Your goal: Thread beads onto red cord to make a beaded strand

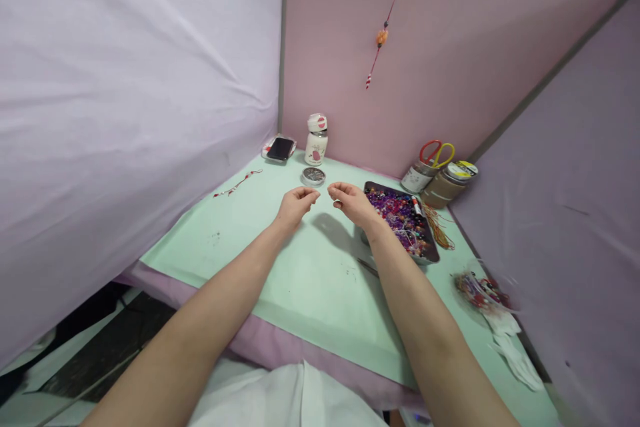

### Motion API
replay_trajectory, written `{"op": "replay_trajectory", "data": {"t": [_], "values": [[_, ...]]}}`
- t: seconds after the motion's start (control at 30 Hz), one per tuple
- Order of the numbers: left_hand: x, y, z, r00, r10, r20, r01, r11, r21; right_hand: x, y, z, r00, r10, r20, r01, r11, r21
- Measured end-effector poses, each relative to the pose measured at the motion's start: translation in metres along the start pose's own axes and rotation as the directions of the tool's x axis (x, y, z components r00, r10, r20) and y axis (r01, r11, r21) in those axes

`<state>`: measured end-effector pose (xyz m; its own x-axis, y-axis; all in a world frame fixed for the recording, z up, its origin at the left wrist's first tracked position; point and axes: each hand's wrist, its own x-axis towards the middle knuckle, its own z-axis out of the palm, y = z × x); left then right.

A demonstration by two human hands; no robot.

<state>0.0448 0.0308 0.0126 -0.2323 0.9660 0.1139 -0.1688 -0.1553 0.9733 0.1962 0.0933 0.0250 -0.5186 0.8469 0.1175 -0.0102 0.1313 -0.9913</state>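
Above the pale green table cover (310, 287), my left hand (296, 205) is closed in a pinch, thumb against fingers. Facing it across a small gap, my right hand (349, 201) is also pinched, its fingertips pointing left. Whatever the fingertips hold, if anything, is too small to make out. Just behind the hands sits a small round clear container (313, 177) with dark contents. A dark tray of beads (400, 220), mostly purple and red, lies right beside my right hand and is partly covered by my forearm. A thin dark tool (367, 266) rests near that forearm.
A beaded string (237, 183) and a phone (281, 149) lie on the left, near a white bottle (316, 140). Scissors (437, 153) stand in a jar beside a brown lidded jar (447, 185). A beaded cord (382, 38) hangs on the back wall. A bag (483, 290) lies right.
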Motion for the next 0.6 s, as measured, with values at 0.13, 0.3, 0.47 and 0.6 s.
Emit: {"op": "replay_trajectory", "data": {"t": [0.13,0.3,0.47,0.6], "values": [[-0.0006,-0.0007,-0.0005,0.999,0.047,-0.011,-0.047,0.999,0.028,0.0013,0.0031,0.0009,1.000,0.011,0.025,-0.013,0.998,0.055],[0.0005,-0.0023,-0.0016,0.997,0.075,-0.013,-0.074,0.995,0.064,0.0013,0.0047,0.0027,0.999,0.034,0.028,-0.036,0.996,0.085],[-0.0001,-0.0012,-0.0021,0.996,0.084,-0.024,-0.082,0.992,0.096,-0.0005,0.0026,0.0042,0.999,0.046,0.027,-0.048,0.995,0.082],[-0.0012,0.0007,-0.0019,0.996,0.089,-0.032,-0.085,0.991,0.106,-0.0016,0.0002,0.0052,0.998,0.051,0.032,-0.054,0.995,0.086]]}}
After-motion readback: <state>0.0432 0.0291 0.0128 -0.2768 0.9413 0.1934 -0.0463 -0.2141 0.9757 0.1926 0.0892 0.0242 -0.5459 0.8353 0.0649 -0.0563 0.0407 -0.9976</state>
